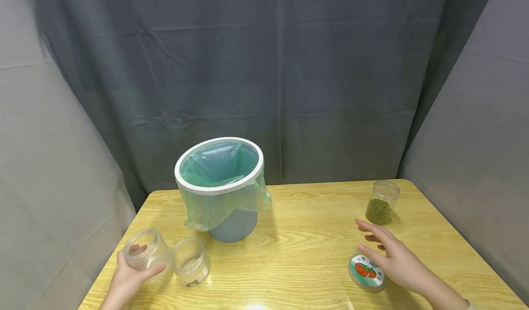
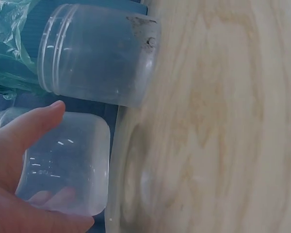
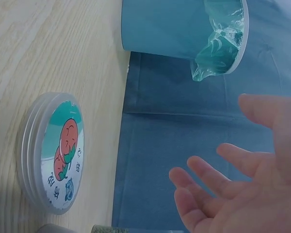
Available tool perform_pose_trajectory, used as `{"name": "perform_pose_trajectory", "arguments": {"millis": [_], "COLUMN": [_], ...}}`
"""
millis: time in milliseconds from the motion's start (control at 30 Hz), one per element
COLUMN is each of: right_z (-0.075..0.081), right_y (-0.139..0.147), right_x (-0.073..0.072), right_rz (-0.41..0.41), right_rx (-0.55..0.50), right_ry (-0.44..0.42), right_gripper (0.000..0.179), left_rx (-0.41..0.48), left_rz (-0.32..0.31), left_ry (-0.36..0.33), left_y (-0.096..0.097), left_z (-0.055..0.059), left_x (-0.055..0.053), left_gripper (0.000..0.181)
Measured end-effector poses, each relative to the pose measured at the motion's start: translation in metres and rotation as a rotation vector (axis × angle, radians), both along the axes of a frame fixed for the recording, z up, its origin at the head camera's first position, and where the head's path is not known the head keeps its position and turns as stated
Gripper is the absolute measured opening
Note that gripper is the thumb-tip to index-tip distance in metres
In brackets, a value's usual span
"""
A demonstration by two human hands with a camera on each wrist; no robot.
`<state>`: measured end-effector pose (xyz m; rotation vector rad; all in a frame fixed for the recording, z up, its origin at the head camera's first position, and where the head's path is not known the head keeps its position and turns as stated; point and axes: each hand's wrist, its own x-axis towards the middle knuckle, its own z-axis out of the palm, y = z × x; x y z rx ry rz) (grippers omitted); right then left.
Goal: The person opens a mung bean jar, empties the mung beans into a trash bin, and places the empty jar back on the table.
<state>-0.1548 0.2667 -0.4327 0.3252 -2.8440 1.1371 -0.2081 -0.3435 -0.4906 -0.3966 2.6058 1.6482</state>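
Note:
My left hand (image 1: 127,277) grips a clear plastic jar (image 1: 159,251), its thumb and fingers spread round the side. The jar has no lid and looks vacant; in the left wrist view it appears slightly above the tabletop. Beside it stands a second clear open jar (image 1: 192,267) with dark residue near its base. My right hand (image 1: 401,260) hovers with loosely bent fingers and holds nothing. Below it lies a stack of round lids (image 3: 51,155), the top one printed with red tomatoes on green and white. Farther back is a clear jar with green granules (image 1: 379,211).
A grey-blue bin (image 1: 234,227) with a white rim (image 1: 219,190) and green bag stands behind the left-hand jars. The wooden table (image 1: 306,245) ends at a dark curtain (image 1: 330,117), with pale curtains on both sides.

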Motion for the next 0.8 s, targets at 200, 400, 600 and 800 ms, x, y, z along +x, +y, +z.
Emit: {"name": "perform_pose_trajectory", "arguments": {"millis": [200,400,600,800], "right_z": [-0.002,-0.004,-0.005,-0.007], "right_y": [0.001,0.002,0.003,0.004], "right_x": [0.000,0.001,0.002,0.001], "right_rz": [-0.007,-0.012,-0.017,-0.010], "right_rx": [0.011,0.009,0.008,0.013], "right_ry": [0.011,-0.005,-0.024,-0.022], "right_gripper": [0.061,0.063,0.063,0.062], "left_rx": [0.028,0.033,0.032,-0.011], "left_rz": [-0.012,-0.025,-0.039,-0.053], "left_ry": [0.000,-0.004,0.003,0.004], "left_y": [-0.001,-0.002,-0.001,-0.001], "left_z": [-0.006,-0.011,-0.014,-0.015], "left_x": [0.000,-0.001,-0.002,-0.003], "left_gripper": [0.111,0.112,0.111,0.107]}}
